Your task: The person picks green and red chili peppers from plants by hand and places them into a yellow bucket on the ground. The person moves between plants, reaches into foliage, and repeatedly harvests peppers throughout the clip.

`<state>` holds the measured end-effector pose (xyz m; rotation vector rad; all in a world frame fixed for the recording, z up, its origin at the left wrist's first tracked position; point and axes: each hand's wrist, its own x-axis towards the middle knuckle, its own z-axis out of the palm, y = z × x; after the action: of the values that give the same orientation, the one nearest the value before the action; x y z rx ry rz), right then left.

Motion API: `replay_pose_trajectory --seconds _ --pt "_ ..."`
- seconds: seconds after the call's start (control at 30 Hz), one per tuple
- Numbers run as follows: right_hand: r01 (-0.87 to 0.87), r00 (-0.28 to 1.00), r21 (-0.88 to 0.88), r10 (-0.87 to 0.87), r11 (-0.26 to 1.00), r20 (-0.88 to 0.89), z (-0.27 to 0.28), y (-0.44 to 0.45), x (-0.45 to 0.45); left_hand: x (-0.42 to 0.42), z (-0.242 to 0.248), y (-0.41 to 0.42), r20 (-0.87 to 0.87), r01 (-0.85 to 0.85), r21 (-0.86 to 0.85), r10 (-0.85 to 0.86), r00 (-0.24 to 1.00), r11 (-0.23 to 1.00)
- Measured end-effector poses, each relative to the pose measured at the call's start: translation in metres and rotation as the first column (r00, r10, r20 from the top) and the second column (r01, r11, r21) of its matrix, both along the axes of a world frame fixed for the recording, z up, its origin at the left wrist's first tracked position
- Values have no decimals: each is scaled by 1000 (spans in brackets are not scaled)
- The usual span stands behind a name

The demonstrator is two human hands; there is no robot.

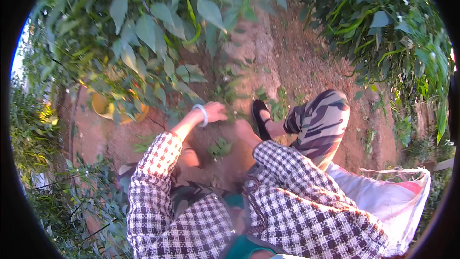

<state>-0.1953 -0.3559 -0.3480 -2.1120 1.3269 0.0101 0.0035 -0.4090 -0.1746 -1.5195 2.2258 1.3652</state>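
My left hand (214, 111), with a pale bangle (203, 115) on its wrist, reaches forward over the soil with its fingers curled. Just to its right is my right hand (245, 128), blurred and close to my black shoe (261, 117). Whether either hand holds anything is hidden by the blur and the curled fingers. Small green weeds (220, 147) grow from the ground below the two hands. Ahead and to the left hangs a leafy pepper plant (147, 32) bearing long, thin green peppers (194, 16).
A yellow container (102, 106) stands at the left, partly covered by leaves. Another pepper row (373, 18) lines the right side, with a bare soil path (266, 54) between the rows. A pale woven sack (377, 194) lies by my right side, beside my camouflage-patterned trouser leg (320, 126).
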Motion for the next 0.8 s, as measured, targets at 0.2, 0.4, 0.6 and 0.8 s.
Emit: replay_pose_trajectory --seconds 0.2,0.4,0.6,0.8 --pt "-100 991 -248 120 963 67 -1 19 -17 -25 109 -70 126 79 -558 -10 992 826" --pt "-110 979 35 102 993 174 -64 23 -52 -58 172 -156 309 211 -888 188 932 408" --pt "-328 915 160 271 931 298 -65 18 -65 -24 268 -206 617 584 -770 531 580 257" --pt "-262 893 213 153 941 422 -100 7 -42 56 368 -174 511 525 -820 708 488 230"
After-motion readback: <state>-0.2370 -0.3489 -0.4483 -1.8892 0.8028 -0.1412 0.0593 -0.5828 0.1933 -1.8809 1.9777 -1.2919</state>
